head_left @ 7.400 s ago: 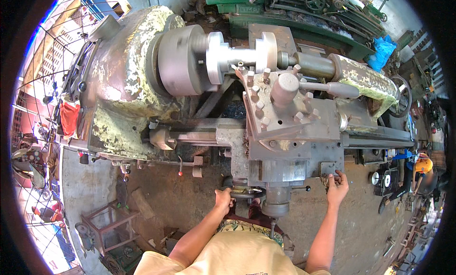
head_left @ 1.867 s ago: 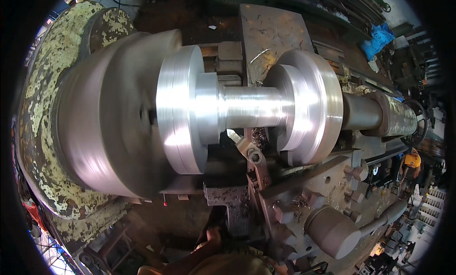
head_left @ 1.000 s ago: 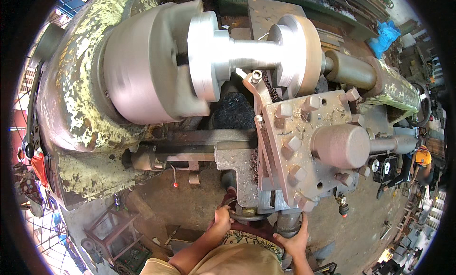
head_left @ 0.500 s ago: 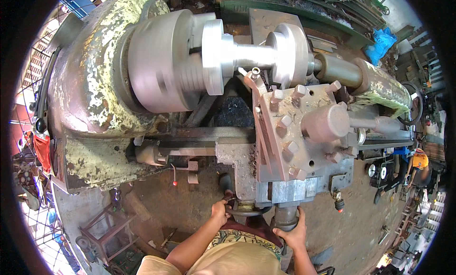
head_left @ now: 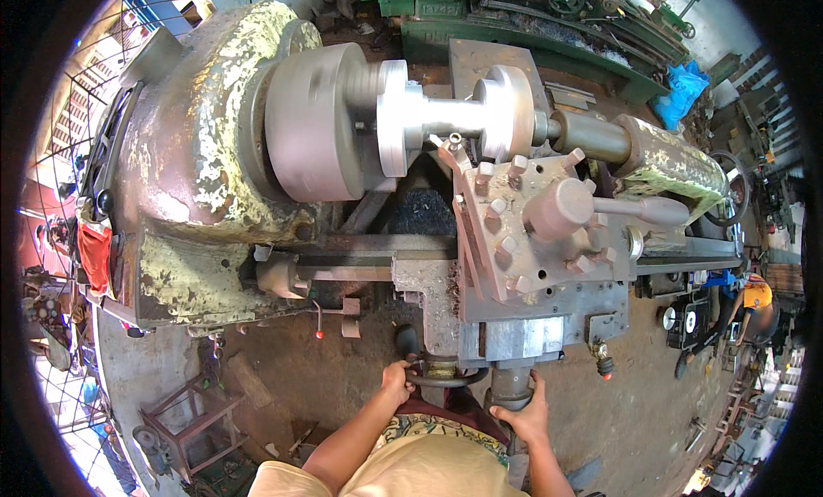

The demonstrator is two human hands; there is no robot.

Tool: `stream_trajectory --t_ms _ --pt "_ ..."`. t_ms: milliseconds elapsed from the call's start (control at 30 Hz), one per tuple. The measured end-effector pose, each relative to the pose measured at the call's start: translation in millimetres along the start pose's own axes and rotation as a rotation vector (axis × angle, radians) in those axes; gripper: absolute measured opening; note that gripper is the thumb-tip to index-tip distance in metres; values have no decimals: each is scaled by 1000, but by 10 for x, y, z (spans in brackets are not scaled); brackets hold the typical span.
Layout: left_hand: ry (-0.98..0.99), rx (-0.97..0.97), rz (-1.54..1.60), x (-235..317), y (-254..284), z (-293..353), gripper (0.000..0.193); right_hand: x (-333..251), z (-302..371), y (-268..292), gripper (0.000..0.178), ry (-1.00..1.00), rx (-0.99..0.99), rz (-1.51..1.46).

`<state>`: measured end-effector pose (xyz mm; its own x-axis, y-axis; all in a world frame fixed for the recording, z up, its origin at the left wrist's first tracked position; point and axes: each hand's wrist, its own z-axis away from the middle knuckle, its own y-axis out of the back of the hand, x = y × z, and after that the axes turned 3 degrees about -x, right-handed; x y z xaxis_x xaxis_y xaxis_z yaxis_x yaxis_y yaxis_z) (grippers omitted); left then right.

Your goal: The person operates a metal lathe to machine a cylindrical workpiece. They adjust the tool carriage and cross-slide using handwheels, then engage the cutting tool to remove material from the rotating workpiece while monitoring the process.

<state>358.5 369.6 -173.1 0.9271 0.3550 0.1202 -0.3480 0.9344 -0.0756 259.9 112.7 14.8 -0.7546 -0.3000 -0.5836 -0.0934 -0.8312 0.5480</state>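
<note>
My left hand (head_left: 397, 382) is closed on the rim of a dark handwheel (head_left: 447, 380) at the front of a lathe carriage. My right hand (head_left: 525, 411) wraps round the side of a grey cylindrical feed dial (head_left: 510, 385) under the cross slide. Beyond them, a bright metal workpiece (head_left: 454, 115) with wide flanges spans from the blurred, spinning chuck (head_left: 315, 124) to the tailstock (head_left: 600, 137). A cutting tool (head_left: 454, 143) in the square tool post (head_left: 536, 227) points at the narrow middle of the workpiece; whether its tip touches, I cannot tell.
The paint-flaked headstock (head_left: 189, 137) fills the left. A red-knobbed lever (head_left: 319, 319) sticks out below the bed. A metal frame stand (head_left: 193, 428) is at lower left. A green machine (head_left: 429, 25) and blue bag (head_left: 683, 94) lie behind. Another person (head_left: 754, 304) is far right.
The whole view has shifted, so the lathe's upper parts sit slightly lower and the headstock farther right. Both hands keep their places on the controls. The chuck is blurred in both frames.
</note>
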Motion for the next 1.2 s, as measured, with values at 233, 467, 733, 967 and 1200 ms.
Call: stream_trajectory --t_ms 233,467,733,967,1200 --pt "-1 -3 -1 15 -2 18 12 16 0 29 116 -3 -11 0" --pt "18 -19 -22 77 -66 178 14 65 -5 40 116 6 -34 -64" --pt "-5 -34 4 40 -34 126 17 112 -13 21 111 33 -13 -102" --pt "-27 12 17 30 -54 129 14 250 -66 -2 114 56 -49 -114" --pt "-5 -18 30 44 -36 122 12 367 -120 -36 114 84 -71 -212"
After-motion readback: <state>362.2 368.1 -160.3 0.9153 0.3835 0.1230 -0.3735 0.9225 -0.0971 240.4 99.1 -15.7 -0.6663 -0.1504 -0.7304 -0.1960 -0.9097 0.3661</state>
